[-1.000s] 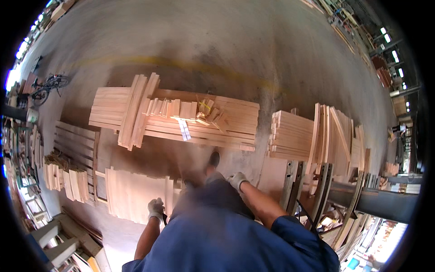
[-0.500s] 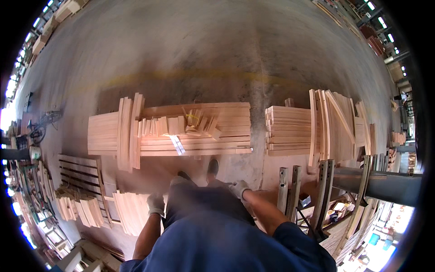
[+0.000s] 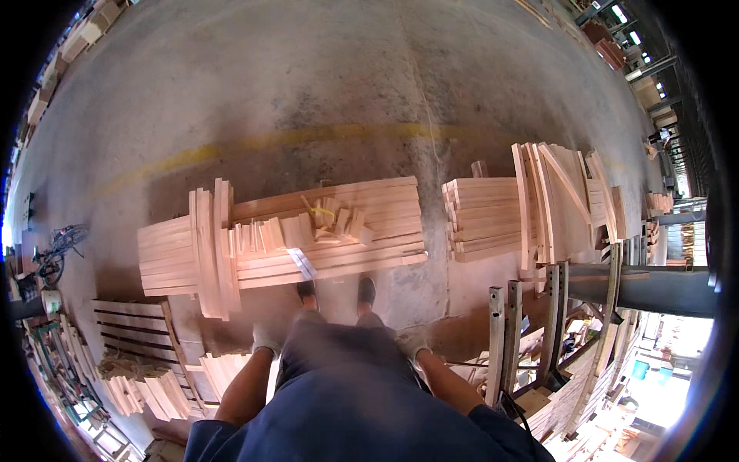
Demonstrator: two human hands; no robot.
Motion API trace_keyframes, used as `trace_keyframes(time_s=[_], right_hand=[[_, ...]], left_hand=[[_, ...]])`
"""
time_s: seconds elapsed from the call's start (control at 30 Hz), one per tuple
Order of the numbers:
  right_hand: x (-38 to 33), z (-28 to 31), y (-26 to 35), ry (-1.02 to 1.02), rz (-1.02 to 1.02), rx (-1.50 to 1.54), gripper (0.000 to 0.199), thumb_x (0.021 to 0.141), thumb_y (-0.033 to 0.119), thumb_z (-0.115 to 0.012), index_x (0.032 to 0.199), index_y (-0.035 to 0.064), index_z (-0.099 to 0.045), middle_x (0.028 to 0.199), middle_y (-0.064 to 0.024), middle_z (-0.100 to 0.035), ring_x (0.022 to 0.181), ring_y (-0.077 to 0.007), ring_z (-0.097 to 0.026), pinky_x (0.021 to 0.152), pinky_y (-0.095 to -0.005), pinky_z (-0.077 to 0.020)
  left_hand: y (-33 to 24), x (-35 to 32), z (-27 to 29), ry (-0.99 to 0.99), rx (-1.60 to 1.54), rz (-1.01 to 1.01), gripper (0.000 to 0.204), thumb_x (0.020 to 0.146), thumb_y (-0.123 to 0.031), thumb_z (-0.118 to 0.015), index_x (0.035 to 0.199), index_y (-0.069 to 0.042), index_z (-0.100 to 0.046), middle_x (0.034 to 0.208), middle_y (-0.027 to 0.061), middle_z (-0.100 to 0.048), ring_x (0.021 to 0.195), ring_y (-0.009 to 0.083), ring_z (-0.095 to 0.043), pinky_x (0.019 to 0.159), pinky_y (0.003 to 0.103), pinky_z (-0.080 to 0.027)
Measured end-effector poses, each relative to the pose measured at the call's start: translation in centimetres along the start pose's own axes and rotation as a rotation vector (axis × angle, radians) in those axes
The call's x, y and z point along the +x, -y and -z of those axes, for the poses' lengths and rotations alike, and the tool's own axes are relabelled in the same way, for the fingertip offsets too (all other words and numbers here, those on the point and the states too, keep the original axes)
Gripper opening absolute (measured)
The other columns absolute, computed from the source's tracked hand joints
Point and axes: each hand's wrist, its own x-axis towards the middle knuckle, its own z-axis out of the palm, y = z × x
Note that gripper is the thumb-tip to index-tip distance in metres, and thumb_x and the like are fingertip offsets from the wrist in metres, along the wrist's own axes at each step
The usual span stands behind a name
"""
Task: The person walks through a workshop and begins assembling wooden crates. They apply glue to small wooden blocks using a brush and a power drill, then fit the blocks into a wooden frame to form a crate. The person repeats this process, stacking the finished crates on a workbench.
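My left hand [image 3: 267,339], in a pale work glove, hangs beside my left thigh. My right hand [image 3: 412,345], gloved alike, is down by my right thigh. The fingers of both are blurred or hidden, and I see nothing clearly held in either. Ahead of my shoes lies a long stack of planed wooden boards [image 3: 331,266]. Short wood offcuts [image 3: 269,234] rest on it, some near a yellow strap [image 3: 323,211], with a white paper sheet [image 3: 301,263] close by. Several boards [image 3: 205,254] lie crosswise over the stack's left part.
A second board stack [image 3: 483,219] stands to the right, with loose boards across it. Metal uprights [image 3: 494,339] rise near my right arm. Slatted pallet [image 3: 135,331] and upright wood pieces [image 3: 154,393] are at the left. A bicycle [image 3: 58,254] stands farther left; a yellow line [image 3: 308,135] crosses the floor.
My view has turned slightly, and the board stack now lies tilted in it. My left shoe has come forward beside the stack. My right hand has drawn back toward my thigh.
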Motion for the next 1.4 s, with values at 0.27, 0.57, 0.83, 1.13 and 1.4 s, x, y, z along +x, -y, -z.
trace_keyframes(time_s=[0.27,0.57,0.83,1.13,1.4], right_hand=[[-1.3,1.9,5.1,0.116,0.127,-0.32,0.047,0.1,0.048,-0.051,0.124,0.017,-0.078,0.129,-0.0117,-0.075,0.121,-0.0341,-0.069,0.104,-0.0422,-0.0531],[2.9,5.6,10.3,0.032,-0.112,0.212,0.032,0.09,0.03,-0.073,0.101,0.0014,-0.082,0.09,-0.0131,-0.08,0.083,-0.0244,-0.076,0.079,-0.0386,-0.0592],[4.4,8.6,14.4,0.146,-0.011,0.396,0.016,0.099,0.019,-0.07,0.095,0.0039,-0.075,0.072,-0.0044,-0.069,0.059,-0.0141,-0.064,0.053,-0.0299,-0.0506],[5.7,9.2,15.5,0.158,0.03,0.333,0.015,0.098,0.018,-0.072,0.09,0.0052,-0.072,0.071,-0.0057,-0.067,0.058,-0.016,-0.065,0.05,-0.0303,-0.0498],[6.1,8.5,15.4,0.121,0.009,0.377,0.016,0.095,0.015,-0.073,0.087,0.0013,-0.075,0.07,-0.0062,-0.07,0.059,-0.0148,-0.065,0.055,-0.0317,-0.0522]], left_hand=[[6.6,1.1,1.7,0.167,0.23,0.022,0.026,0.102,-0.031,-0.057,0.101,-0.012,-0.075,0.097,0.0154,-0.075,0.094,0.0332,-0.075,0.083,0.049,-0.058],[9.1,-3.0,-3.1,-0.079,-0.308,0.54,0.043,0.094,-0.045,-0.07,0.088,-0.003,-0.078,0.096,0.0264,-0.074,0.097,0.0455,-0.072,0.086,0.053,-0.056],[9.5,-5.3,-5.9,0.14,-0.43,0.695,0.049,0.094,-0.048,-0.068,0.113,-0.004,-0.079,0.121,0.0249,-0.074,0.118,0.0416,-0.069,0.103,0.049,-0.053],[9.3,-6.0,-2.5,0.167,-0.363,0.674,0.048,0.091,-0.046,-0.07,0.113,-0.004,-0.079,0.123,0.0244,-0.074,0.118,0.0408,-0.07,0.103,0.048,-0.055],[8.2,-5.4,0.4,0.253,-0.205,0.498,0.031,0.092,-0.024,-0.062,0.112,-0.012,-0.081,0.119,0.0178,-0.076,0.116,0.037,-0.071,0.102,0.046,-0.055]])
